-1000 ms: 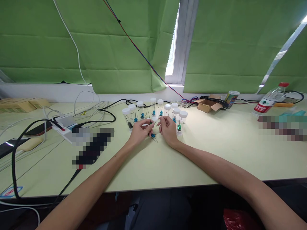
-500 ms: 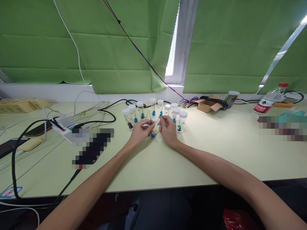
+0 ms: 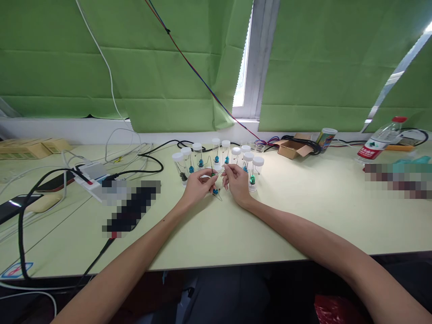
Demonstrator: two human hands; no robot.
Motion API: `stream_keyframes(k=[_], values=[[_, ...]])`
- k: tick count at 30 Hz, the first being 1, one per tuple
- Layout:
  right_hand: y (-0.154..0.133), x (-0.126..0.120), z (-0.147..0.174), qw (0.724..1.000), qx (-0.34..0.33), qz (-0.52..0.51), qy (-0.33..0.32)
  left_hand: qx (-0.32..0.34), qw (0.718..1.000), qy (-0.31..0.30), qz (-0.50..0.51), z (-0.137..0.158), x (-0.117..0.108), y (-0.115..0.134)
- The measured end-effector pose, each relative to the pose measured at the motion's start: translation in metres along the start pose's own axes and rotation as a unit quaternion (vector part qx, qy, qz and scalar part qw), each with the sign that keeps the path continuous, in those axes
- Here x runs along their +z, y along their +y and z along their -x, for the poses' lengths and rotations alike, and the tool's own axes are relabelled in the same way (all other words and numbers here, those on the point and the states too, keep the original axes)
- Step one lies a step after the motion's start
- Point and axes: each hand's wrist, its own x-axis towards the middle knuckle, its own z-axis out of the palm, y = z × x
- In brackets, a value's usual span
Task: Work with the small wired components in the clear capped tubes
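Green blinds hung behind the table, where a red-capped bottle stood right of a can and an open cardboard box.

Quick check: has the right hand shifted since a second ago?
No, not visibly: judged against the window frame, the right hand keeps the same place below it, with no clear shift either way.

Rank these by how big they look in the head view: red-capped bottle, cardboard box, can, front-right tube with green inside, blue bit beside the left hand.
1. Bottle
2. Cardboard box
3. Can and tube: too alike to rank
4. Blue bit
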Motion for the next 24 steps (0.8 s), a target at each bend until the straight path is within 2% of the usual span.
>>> stream_keyframes(k=[13,24], values=[[-0.0017,-0.0011,0.0005,1.0,-0.004,0.016,-0.011,-0.013,0.999,0.012,0.049,-0.0017,-0.0009,-0.0005],[-0.0061,-0.0024,0.0027,0.989,-0.035,0.144,0.007,0.004,1.0,0.007,0.028,-0.0018,-0.0017,-0.0004]])
